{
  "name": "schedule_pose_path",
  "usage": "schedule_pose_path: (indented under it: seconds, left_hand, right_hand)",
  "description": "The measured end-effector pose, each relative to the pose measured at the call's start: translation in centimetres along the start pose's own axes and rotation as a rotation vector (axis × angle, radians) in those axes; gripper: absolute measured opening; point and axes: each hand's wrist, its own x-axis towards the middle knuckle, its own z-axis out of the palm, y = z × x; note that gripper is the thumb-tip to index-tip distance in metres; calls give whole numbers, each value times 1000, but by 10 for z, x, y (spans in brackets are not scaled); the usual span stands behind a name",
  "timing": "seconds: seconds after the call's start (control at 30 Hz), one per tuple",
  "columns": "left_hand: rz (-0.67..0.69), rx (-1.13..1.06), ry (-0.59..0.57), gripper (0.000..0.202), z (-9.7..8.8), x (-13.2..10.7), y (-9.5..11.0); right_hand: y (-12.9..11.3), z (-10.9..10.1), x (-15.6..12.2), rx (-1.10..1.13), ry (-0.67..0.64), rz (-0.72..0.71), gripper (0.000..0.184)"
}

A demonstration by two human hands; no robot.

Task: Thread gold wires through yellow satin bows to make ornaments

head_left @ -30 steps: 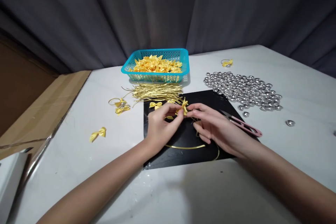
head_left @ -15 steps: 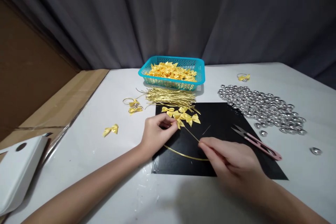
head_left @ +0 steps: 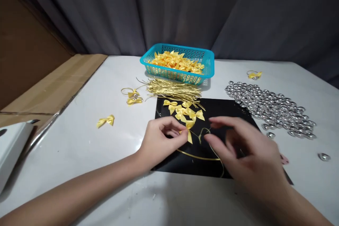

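Yellow satin bow (head_left: 190,125), two-tailed, pinched between thumb and forefinger of the left hand (head_left: 162,142), over a smooth black mat (head_left: 190,168). Fine gold thread (head_left: 200,139), kinked, beside it. Right hand (head_left: 250,152): thumb and forefinger parted, close to thread. Beyond: loose folded bows (head_left: 199,115); stiff metallic strands (head_left: 173,90), bundled; perforated turquoise basket (head_left: 210,64). Rightward: glossy, puffed silver hearts (head_left: 270,107), heaped.

The left hand (head_left: 164,143) pinches a yellow bow (head_left: 190,125) above a black mat (head_left: 219,107), a thin cord (head_left: 200,135) trailing from it toward the right hand (head_left: 249,152), whose thumb and fingers are spread apart. More bows (head_left: 185,112) lie on the mat beside a bundle of gold strands (head_left: 172,90). Behind stands a bow-filled blue basket (head_left: 208,58), with silver beads (head_left: 272,109) heaped to the right.
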Motion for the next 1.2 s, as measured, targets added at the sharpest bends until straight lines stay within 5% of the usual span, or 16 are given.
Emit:
schedule_pose_path:
  seconds: [0.17,0.27,0.47,0.77,0.93,1.07,1.2]
  left_hand:
    - [-102,-95,-173,7,4,-8,2]
    - [-96,-87,-176,7,2,-6,1]
    - [-72,-30,-179,6,1,-5,0]
    - [155,244,-77,7,2,-7,-4]
    - [-76,8,-1,4,0,1,-5]
    - [-190,-168,-120,12,1,1,-5]
    - [-255,-215,-216,8,0,-2,-2]
  right_hand:
    - [-8,0,-8,43,-131,-128,6]
    - [-9,-2,-10,49,-108,-63,7]
    - [-15,1,-13,119,-319,42,13]
    - [-15,12,-13,282,-420,241,17]
    - [-16,14,-15,347,-308,384,15]
    - [-14,9,-16,135,-68,159,9]
    - [-10,3,-13,-9,-10,-61,12]
